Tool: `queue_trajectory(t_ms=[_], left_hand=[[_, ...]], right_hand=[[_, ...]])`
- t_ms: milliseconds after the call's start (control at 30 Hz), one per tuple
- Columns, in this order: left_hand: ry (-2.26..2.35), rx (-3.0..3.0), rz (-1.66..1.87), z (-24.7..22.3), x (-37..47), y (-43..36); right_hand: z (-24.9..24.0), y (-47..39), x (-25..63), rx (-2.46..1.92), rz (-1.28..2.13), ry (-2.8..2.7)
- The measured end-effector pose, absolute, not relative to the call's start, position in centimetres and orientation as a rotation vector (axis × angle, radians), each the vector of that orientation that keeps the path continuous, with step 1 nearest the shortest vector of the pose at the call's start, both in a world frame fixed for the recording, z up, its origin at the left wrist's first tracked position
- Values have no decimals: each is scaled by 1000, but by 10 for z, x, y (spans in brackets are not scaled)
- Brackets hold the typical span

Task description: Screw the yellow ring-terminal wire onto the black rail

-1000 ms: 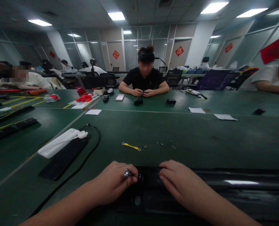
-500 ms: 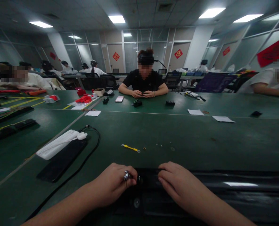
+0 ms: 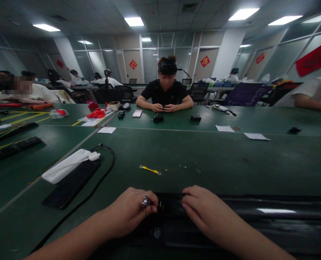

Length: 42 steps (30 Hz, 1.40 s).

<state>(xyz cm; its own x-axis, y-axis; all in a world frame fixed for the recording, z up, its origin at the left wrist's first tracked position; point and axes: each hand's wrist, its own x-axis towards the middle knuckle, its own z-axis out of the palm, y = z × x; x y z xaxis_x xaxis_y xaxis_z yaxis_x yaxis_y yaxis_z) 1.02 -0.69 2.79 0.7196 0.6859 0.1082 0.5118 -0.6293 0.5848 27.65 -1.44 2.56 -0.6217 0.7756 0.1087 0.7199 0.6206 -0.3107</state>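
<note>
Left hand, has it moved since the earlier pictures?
No, not noticeably: the left hand keeps the same place against the yellow cable lying on the table. Small finger movements cannot be ruled out.

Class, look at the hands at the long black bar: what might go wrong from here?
1. The small ring lies loose beside the yellow wire on the table; a bump might knock it away.
2. The black cable runs alongside the left forearm, so a sweep of that arm could snag it.
3. The left hand hides part of the black bar, so a slip there might go unseen.
</note>
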Motion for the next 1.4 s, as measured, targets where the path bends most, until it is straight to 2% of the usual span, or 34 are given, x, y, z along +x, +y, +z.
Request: queue_trajectory(t_ms=[1100,1400], left_hand=[[896,2400,460,27,8,-6],[905,2403,454,25,6,-7]], right_hand=[[24,-10,284,-1216,266,-2699],[36,-4,303,-983,192,-2863]])
